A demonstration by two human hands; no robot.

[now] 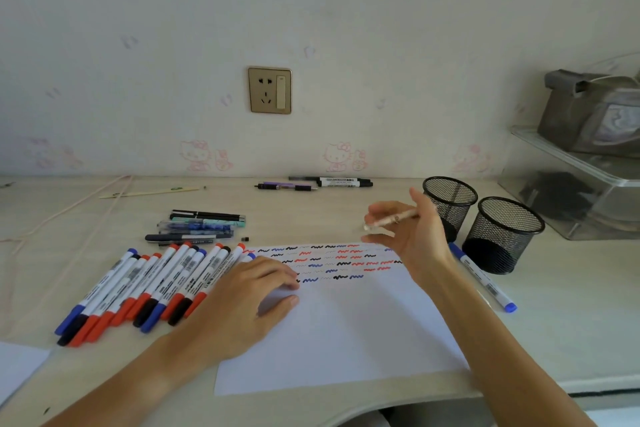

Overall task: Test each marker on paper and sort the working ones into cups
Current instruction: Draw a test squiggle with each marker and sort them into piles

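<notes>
Right hand (412, 229) pinches a pale pen (391, 218), long axis level, just left of the rear mesh cup (450, 204). I read left hand (249, 291) flat on the paper (346, 333).

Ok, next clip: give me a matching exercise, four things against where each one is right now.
Things:
1. pale pen
2. lone blue-capped marker
3. mesh cups
4. left hand

Places:
A. lying on the desk right of the paper
B. standing at the desk's far right
C. resting on the paper's left edge
D. held in the right hand above the paper

Pairs: 1-D, 2-A, 3-B, 4-C
</notes>
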